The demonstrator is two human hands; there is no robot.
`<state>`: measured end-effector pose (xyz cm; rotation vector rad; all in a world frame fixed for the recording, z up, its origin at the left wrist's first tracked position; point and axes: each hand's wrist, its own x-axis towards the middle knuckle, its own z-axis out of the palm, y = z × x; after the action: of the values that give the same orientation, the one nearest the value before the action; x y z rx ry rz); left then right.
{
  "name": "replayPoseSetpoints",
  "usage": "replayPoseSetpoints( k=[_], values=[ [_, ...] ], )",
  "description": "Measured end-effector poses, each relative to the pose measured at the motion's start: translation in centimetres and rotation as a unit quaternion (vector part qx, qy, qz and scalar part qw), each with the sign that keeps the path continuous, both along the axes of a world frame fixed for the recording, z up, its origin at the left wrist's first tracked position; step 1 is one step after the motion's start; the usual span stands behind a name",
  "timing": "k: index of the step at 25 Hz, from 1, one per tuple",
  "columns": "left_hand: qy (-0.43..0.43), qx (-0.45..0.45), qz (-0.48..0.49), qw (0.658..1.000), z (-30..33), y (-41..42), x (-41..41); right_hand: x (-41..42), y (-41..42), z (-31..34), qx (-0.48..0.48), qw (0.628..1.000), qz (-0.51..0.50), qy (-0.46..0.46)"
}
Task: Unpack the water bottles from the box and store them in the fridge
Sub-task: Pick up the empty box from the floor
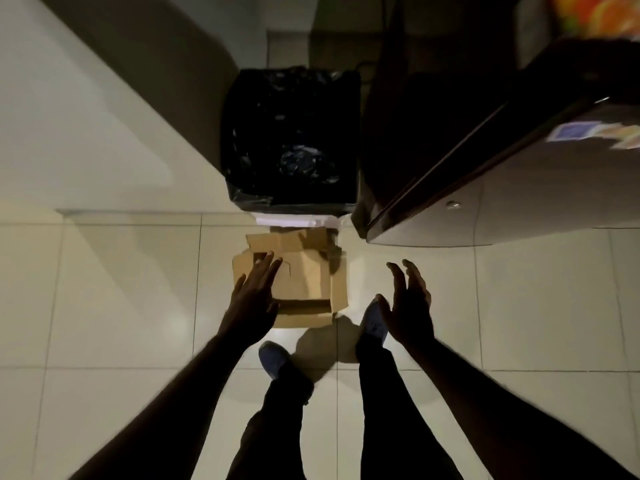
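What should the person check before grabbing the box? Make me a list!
1. Both hands free: left hand and right hand hold nothing: ok.
2. Cardboard box within reach on the floor: ok.
3. Bottles inside the box: flaps cover it: cannot tell.
4. Fridge door open: looks shut: not ok.
5. Feet clear of the box: blue shoes stand behind it: ok.
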<state>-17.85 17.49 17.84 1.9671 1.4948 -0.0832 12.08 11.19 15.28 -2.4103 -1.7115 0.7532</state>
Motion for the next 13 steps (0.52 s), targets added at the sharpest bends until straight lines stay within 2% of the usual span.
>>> replayPoseSetpoints(
  k=[4,9,13],
  values=[
    [0.009,-0.037,0.031,0.999,-9.5,-0.2,-5.5,-4.7,1.7,-9.5,-0.084,0.996,0.011,0.008],
    [-0.001,-0.060,0.159,0.985,-21.2,1.3,-9.6,-7.6,3.1,-21.4,-0.161,0.986,-0.027,0.036],
    [-0.020,-0.107,0.179,0.978,-31.3,2.4,-11.4,-8.4,4.0,-30.7,-0.193,0.978,-0.037,0.067]
  ],
)
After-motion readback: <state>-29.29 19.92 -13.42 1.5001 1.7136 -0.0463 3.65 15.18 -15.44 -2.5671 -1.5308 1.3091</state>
